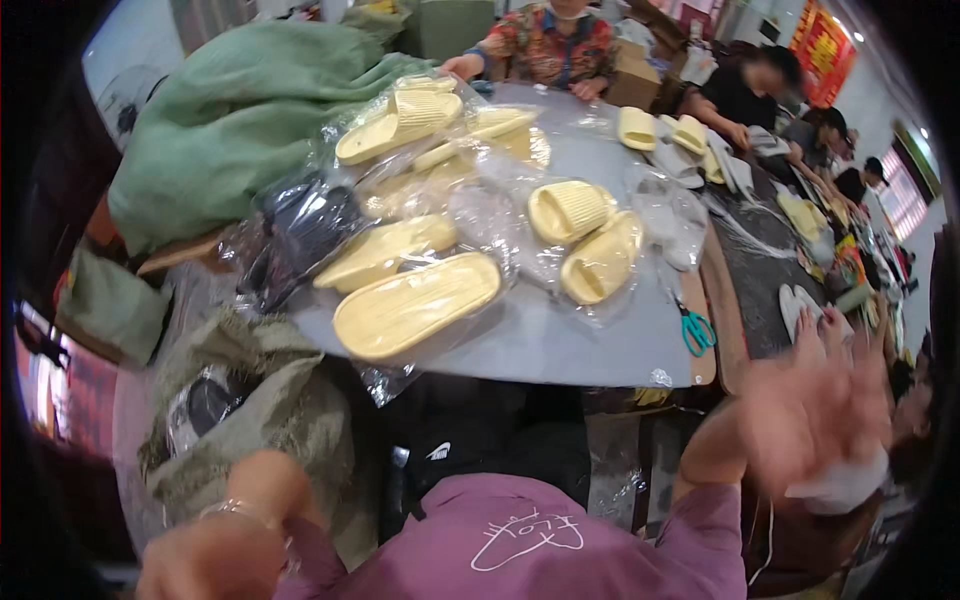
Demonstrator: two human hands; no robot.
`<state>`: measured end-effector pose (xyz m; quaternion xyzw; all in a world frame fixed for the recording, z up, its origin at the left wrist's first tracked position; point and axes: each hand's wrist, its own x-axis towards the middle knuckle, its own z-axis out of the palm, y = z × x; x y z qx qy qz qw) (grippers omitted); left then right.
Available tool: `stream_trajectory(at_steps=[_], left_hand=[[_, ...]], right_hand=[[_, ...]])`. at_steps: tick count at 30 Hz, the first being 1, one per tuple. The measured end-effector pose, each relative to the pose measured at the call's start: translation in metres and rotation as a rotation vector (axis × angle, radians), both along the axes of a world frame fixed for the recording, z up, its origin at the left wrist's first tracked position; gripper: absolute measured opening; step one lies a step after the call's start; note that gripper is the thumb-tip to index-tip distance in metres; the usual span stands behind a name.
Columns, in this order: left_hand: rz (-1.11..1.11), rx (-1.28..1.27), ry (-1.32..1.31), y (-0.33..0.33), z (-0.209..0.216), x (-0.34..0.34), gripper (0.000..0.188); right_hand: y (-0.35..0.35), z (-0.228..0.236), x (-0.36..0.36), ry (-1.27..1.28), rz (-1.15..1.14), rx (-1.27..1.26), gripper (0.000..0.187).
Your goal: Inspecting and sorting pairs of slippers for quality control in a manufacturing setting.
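My right hand (815, 410) is raised at the right, blurred, with its fingers spread and nothing visible in them. Below it is a whitish translucent thing (850, 485) that I cannot make out. My left hand (215, 555) is low at the left, near an open woven sack (290, 420) with a dark slipper in clear plastic (212, 400) at its mouth; motion smears its fingers. On the grey table (540, 350) lie several pale yellow slippers in clear bags, among them a sole-up slipper (415, 305) and a ribbed pair (570, 212). A bagged dark pair (310, 225) lies left of them.
Teal-handled scissors (697, 332) lie at the table's right edge. A large green sack (240, 120) bulges at the far left. Across the table stands a person in a patterned top (550, 50). More people work along a second table (750, 260) covered with slippers at the right.
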<state>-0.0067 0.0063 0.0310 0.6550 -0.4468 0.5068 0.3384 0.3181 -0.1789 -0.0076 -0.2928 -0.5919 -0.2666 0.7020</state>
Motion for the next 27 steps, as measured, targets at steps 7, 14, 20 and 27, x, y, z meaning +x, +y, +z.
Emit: stream_trajectory(at_steps=[7, 14, 20, 27], left_hand=[[1.368, 0.547, 0.924, 0.063, -0.153, 0.133, 0.074], [1.552, 0.66, 0.964, 0.118, -0.237, 0.167, 0.064], [1.632, 0.636, 0.814, 0.154, -0.252, 0.235, 0.058], [1.669, 0.562, 0.775, 0.174, -0.256, 0.321, 0.054]], right_hand=[[0.146, -0.149, 0.154, 0.103, -0.802, -1.188, 0.074], [0.167, -0.192, 0.163, 0.417, -0.328, -1.401, 0.06], [0.119, -0.139, 0.17, 0.761, -0.24, -0.933, 0.026], [0.068, -0.1, 0.126, 0.947, -0.101, -0.888, 0.026]])
